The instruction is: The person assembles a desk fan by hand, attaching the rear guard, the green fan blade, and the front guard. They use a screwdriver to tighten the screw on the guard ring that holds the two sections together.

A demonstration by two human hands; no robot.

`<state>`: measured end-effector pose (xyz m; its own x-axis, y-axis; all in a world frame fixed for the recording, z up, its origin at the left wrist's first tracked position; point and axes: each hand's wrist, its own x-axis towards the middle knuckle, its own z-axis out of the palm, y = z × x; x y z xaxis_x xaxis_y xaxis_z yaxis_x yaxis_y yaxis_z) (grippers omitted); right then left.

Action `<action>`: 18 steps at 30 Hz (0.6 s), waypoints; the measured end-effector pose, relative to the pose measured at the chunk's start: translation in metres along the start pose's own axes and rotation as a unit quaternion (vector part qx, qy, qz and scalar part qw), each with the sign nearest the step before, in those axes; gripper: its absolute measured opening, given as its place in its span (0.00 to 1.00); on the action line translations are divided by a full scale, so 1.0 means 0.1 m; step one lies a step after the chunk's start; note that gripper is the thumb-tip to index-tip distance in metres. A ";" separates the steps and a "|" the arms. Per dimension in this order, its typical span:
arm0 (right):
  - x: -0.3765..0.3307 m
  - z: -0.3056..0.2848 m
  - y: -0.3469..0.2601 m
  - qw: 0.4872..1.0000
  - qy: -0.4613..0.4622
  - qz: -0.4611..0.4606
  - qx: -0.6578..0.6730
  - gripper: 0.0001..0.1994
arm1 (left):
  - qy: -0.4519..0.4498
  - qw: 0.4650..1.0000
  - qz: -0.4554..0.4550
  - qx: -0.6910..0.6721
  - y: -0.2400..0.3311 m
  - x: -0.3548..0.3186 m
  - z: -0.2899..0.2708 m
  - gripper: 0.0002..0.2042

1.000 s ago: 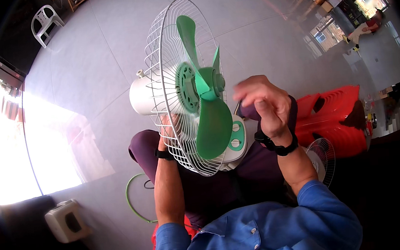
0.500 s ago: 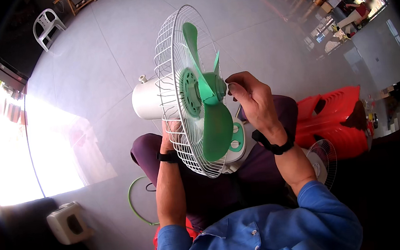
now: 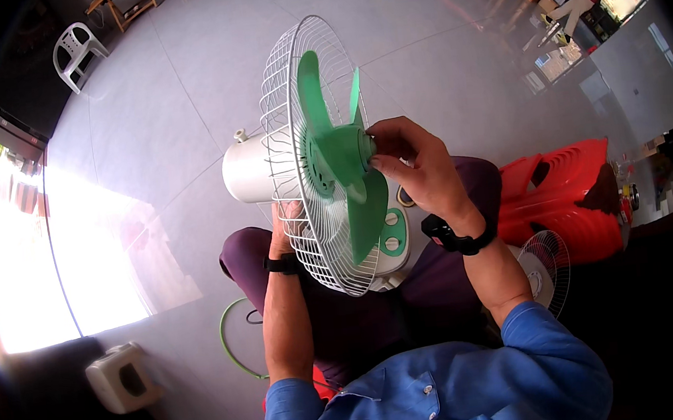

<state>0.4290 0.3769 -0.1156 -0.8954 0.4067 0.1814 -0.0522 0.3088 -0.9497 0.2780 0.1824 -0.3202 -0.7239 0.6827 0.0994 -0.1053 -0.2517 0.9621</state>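
A white table fan rests on my lap, with a green three-bladed propeller in front of its white wire rear guard. My right hand pinches the green hub cap at the centre of the blades. Behind the guard, my left hand grips the fan's neck below the white motor housing. The fan's base, with green knobs, sits between my thighs.
Another wire fan guard lies on the floor to my right, beside stacked red plastic stools. A green ring and a white box lie at my left. A white plastic chair stands far back left.
My right hand has moved from beside the blades onto the hub at their centre. The fan has tilted slightly more upright in my lap.
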 end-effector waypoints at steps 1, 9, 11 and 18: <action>0.00 0.01 0.05 1.000 -0.009 -0.015 0.006 0.16 | 0.001 1.000 0.000 -0.001 -0.03 -0.01 -0.02 0.29; 0.22 -0.15 0.64 0.987 0.082 0.101 0.091 0.16 | 0.012 0.999 0.000 0.043 -0.56 0.00 -0.34 0.23; 0.21 -0.21 0.98 0.984 0.065 0.134 0.096 0.15 | 0.021 0.998 0.001 0.056 -0.58 -0.01 -0.33 0.21; -0.04 -0.37 2.31 0.947 -0.026 0.322 0.003 0.15 | 0.206 0.968 -0.038 0.141 -0.40 -0.08 -0.87 0.14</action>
<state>0.4370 0.4785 -0.3263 -0.7630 0.4668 -0.4472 0.5086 0.0067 -0.8610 0.2281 0.1275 -0.3821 -0.9378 0.3461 -0.0283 -0.0205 0.0262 0.9994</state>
